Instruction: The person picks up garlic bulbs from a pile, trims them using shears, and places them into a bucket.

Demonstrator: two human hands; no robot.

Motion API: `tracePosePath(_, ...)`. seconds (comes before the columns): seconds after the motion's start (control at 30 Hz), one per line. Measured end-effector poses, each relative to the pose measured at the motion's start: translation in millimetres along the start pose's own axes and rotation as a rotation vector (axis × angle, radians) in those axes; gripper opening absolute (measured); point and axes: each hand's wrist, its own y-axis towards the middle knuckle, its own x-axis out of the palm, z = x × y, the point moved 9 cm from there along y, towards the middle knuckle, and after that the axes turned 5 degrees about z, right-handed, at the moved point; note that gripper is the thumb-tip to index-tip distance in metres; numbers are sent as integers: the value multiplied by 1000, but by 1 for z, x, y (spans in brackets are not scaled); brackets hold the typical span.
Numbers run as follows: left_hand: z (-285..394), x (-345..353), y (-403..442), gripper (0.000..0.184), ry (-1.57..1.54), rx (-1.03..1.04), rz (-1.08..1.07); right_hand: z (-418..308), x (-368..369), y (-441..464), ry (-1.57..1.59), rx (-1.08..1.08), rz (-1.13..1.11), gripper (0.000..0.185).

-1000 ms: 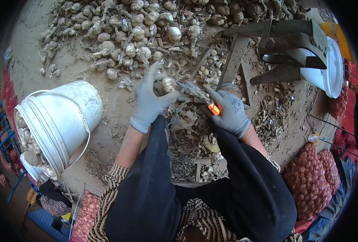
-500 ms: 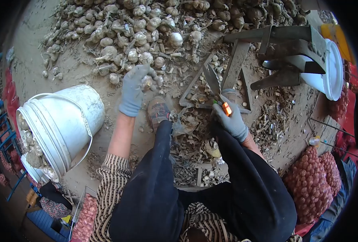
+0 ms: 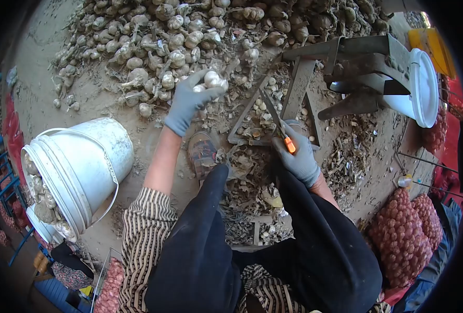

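Note:
My left hand (image 3: 188,101), in a grey glove, is closed round a pale garlic bulb (image 3: 214,80) in front of the garlic pile (image 3: 163,57). A gloved right hand, my right hand (image 3: 299,160), rests by my right knee, gripping a knife (image 3: 275,116) by its orange handle. The blade points up and away, over the metal frame (image 3: 236,128) on the floor. Part of the handle is hidden in my fingers.
A tipped white bucket (image 3: 80,161) with garlic in it lies at left. At right are a metal stand (image 3: 357,62), a second white bucket (image 3: 424,88) and filled net sacks (image 3: 398,235). Dry peelings (image 3: 247,172) litter the floor between my feet.
My left hand has moved slightly up and right and turned, so the garlic bulb now shows in its fingers. My right hand stays by the knee with the knife, its blade tilted slightly differently.

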Motion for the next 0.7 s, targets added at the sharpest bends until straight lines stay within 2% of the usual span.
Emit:
tracePosePath(0.03,5,2,-26,63,-156,-48,22,-16,-3,2,-95,-118,6,55)
tracePosePath(0.07,6,2,-44,63,-113,-39,3,-14,0,3,-189,-91,-47,60)
tracePosePath(0.13,19,4,-73,65,-62,-12,-9,-30,1,3,-347,-205,-90,63)
tracePosePath(0.2,15,4,-86,67,-48,22,12,-33,6,3,-402,-218,-158,66)
tracePosePath(0.3,13,7,-89,66,112,115,-2,-38,12,1,-351,-278,-186,68)
tracePosePath(0.37,18,12,-93,63,172,107,-44,-27,19,-1,-304,-133,-292,61)
tracePosePath(0.4,18,10,-95,63,170,105,-41,-26,22,-3,-305,-133,-296,61)
tracePosePath(0.47,14,9,-98,63,-26,36,-60,-23,11,-2,57,-88,-75,50)
tracePosePath(0.5,14,10,-100,63,-29,39,-58,-14,7,-1,65,7,-32,42)
tracePosePath(0.57,4,10,-107,63,-111,-67,-23,-14,8,1,79,20,-32,43)
tracePosePath(0.6,12,12,-109,61,95,26,-27,-14,7,0,95,41,-26,43)
tracePosePath(0.63,10,18,-112,61,93,16,-37,-18,10,0,149,34,-31,43)
tracePosePath(0.7,33,32,-123,57,431,312,22,-29,19,6,230,14,-117,42)
